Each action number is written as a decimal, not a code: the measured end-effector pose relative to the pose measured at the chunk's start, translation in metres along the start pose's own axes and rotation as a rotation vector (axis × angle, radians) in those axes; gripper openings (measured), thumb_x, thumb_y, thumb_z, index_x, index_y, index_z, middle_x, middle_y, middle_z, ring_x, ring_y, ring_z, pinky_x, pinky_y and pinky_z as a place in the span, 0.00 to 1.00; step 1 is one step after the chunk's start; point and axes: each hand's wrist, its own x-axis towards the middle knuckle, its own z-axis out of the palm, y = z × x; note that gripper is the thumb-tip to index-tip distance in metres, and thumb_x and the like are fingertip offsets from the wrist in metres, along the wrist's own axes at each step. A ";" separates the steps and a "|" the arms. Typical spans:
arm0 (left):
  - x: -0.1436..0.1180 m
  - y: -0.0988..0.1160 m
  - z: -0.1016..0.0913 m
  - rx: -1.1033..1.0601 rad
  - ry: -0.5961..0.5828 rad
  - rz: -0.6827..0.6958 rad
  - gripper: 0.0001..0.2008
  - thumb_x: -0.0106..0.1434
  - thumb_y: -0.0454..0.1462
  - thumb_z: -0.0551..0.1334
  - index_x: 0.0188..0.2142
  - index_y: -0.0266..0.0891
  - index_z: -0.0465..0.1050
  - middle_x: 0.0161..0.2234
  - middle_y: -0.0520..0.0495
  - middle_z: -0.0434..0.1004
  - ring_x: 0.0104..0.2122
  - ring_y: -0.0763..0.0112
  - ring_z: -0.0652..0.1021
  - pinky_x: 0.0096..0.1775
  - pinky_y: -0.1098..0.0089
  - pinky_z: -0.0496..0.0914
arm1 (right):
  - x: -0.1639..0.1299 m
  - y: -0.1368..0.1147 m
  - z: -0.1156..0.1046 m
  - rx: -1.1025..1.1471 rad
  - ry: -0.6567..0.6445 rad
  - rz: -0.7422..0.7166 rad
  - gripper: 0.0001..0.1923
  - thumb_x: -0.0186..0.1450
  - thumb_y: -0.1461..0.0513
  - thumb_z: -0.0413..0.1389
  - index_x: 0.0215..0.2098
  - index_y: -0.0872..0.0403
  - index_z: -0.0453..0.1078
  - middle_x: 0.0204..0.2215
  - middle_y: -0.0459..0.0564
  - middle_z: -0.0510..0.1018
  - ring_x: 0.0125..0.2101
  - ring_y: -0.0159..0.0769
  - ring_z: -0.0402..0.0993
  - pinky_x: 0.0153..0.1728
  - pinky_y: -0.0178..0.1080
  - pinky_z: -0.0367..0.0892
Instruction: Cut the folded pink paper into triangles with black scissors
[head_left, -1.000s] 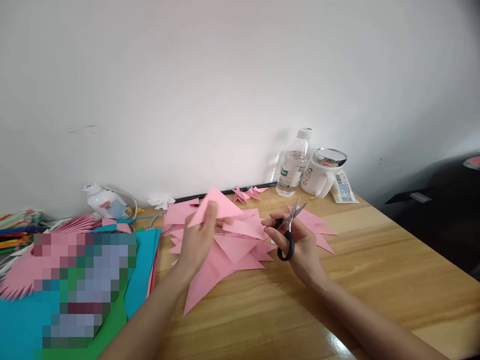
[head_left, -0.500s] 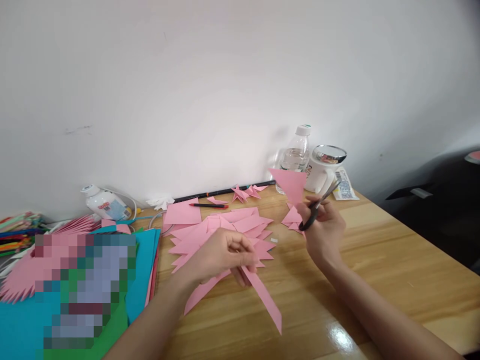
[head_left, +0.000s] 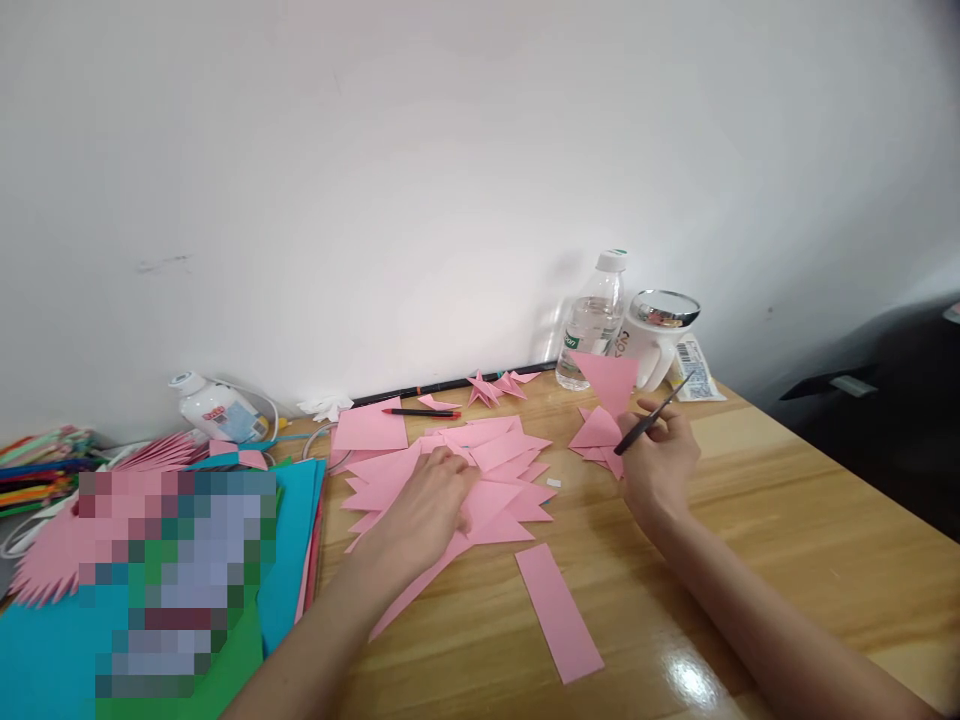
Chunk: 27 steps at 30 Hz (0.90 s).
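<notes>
My left hand rests over a pile of pink cut paper, its fingers curled down at a pink paper piece on top; the fingertips are partly hidden. A pink paper strip lies on the wooden table just right of the pile. My right hand is closed around black-handled scissors, blades pointing up and right. The same hand also holds a pink paper triangle upright, in front of the mug. Below it lie folded pink pieces.
A water bottle and white mug stand by the wall, with a packet beside them. A pen lies behind the pile. At left are a white glue bottle, colored sheets and pencils.
My left hand has let go of the pink strip, which now lies flat on the table, and has moved up-left onto the pile. My right hand has lowered slightly, still holding scissors and triangle.
</notes>
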 end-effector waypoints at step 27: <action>0.005 0.018 -0.044 0.047 0.159 -0.266 0.10 0.59 0.37 0.53 0.22 0.39 0.63 0.22 0.52 0.67 0.24 0.71 0.66 0.26 0.71 0.57 | -0.054 -0.029 0.000 0.107 -0.911 -0.064 0.18 0.55 0.53 0.58 0.40 0.53 0.63 0.35 0.50 0.71 0.29 0.34 0.70 0.32 0.42 0.70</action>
